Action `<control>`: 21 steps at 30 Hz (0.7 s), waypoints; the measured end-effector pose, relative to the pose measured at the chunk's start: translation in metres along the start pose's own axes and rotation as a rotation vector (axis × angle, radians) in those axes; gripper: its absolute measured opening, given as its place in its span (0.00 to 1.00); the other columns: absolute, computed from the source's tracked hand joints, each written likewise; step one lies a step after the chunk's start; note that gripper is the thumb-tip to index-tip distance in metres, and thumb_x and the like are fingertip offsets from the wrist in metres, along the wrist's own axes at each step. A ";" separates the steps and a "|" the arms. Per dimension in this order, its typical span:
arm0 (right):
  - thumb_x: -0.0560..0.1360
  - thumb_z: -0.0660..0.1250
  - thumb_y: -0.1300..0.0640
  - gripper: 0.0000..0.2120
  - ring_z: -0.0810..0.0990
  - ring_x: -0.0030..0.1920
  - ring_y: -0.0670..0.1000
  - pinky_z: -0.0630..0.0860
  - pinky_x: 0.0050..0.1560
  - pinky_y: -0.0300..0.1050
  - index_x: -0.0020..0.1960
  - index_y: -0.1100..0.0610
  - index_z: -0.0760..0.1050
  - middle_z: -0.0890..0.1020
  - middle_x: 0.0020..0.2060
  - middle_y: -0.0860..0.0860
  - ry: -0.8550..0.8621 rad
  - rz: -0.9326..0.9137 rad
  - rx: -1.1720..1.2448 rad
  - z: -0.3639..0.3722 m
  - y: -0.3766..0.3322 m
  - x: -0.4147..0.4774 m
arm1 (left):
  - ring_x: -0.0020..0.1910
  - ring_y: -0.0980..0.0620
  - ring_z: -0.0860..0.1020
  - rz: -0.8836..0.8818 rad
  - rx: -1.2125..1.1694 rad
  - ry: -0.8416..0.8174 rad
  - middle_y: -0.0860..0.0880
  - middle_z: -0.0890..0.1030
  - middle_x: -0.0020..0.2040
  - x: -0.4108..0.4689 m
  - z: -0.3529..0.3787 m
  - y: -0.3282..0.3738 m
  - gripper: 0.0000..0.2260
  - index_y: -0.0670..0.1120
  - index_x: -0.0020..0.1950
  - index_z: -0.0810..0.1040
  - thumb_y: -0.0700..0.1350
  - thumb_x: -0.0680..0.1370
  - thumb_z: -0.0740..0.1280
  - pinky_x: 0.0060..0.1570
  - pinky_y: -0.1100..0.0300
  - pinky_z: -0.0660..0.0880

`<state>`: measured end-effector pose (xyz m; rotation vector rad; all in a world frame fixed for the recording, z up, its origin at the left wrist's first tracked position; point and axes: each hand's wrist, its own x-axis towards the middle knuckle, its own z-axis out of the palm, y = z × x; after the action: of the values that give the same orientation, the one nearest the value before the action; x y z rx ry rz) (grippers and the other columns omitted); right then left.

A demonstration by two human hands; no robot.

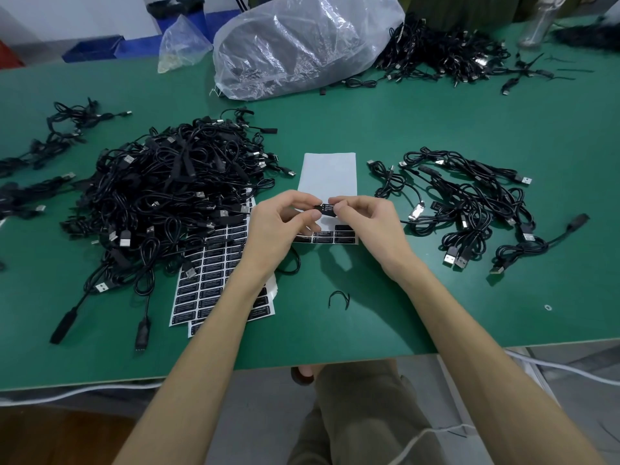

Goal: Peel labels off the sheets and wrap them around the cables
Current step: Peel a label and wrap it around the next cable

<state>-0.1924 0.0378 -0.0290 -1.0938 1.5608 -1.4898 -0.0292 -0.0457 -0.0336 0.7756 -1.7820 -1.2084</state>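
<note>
A small black white-printed label (pixel 328 208) is held at table centre, just above a white backing sheet (pixel 330 176) stripped bare but for its bottom rows. At nine o'clock lies a tangled heap of black USB cables (pixel 161 193); at three o'clock, a looser cable bunch (pixel 469 203); at seven o'clock, stacked full label sheets (pixel 208 283).

Both forearms reach forward; the left hand (pixel 278 223) and right hand (pixel 362 219) meet, fingertips pinching one label (pixel 328 208).
</note>
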 end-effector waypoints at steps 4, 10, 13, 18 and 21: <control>0.81 0.68 0.58 0.09 0.85 0.55 0.49 0.79 0.65 0.53 0.48 0.62 0.85 0.86 0.57 0.48 -0.022 0.004 -0.005 0.000 -0.002 -0.001 | 0.38 0.47 0.85 0.015 0.011 -0.015 0.50 0.87 0.42 -0.002 0.002 0.002 0.10 0.48 0.51 0.84 0.33 0.76 0.74 0.41 0.58 0.82; 0.80 0.68 0.59 0.10 0.85 0.56 0.50 0.77 0.66 0.55 0.44 0.63 0.83 0.86 0.56 0.49 -0.019 0.007 -0.035 0.000 -0.002 -0.001 | 0.41 0.46 0.86 0.020 0.023 -0.042 0.48 0.87 0.45 -0.003 0.003 0.004 0.11 0.50 0.51 0.84 0.34 0.76 0.75 0.42 0.58 0.82; 0.80 0.68 0.60 0.10 0.84 0.56 0.49 0.77 0.66 0.54 0.44 0.63 0.84 0.86 0.56 0.49 -0.017 0.006 -0.044 0.000 -0.001 0.000 | 0.40 0.47 0.85 0.024 0.051 -0.046 0.48 0.86 0.44 -0.004 0.003 0.004 0.11 0.50 0.52 0.85 0.36 0.75 0.77 0.41 0.58 0.82; 0.80 0.68 0.60 0.10 0.84 0.55 0.49 0.78 0.65 0.51 0.44 0.63 0.84 0.86 0.55 0.48 -0.019 0.010 -0.060 0.000 0.000 0.001 | 0.39 0.48 0.85 0.059 0.122 -0.050 0.49 0.85 0.43 -0.004 0.003 0.002 0.09 0.47 0.53 0.84 0.38 0.75 0.78 0.41 0.54 0.83; 0.79 0.68 0.60 0.10 0.84 0.55 0.46 0.78 0.63 0.46 0.43 0.63 0.83 0.86 0.55 0.47 -0.018 0.008 -0.071 0.000 0.001 0.002 | 0.39 0.50 0.85 0.072 0.136 -0.061 0.48 0.85 0.44 -0.004 0.004 0.002 0.09 0.47 0.54 0.84 0.38 0.76 0.77 0.40 0.56 0.82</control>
<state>-0.1933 0.0358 -0.0303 -1.1367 1.6146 -1.4248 -0.0305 -0.0398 -0.0331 0.7516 -1.9413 -1.0823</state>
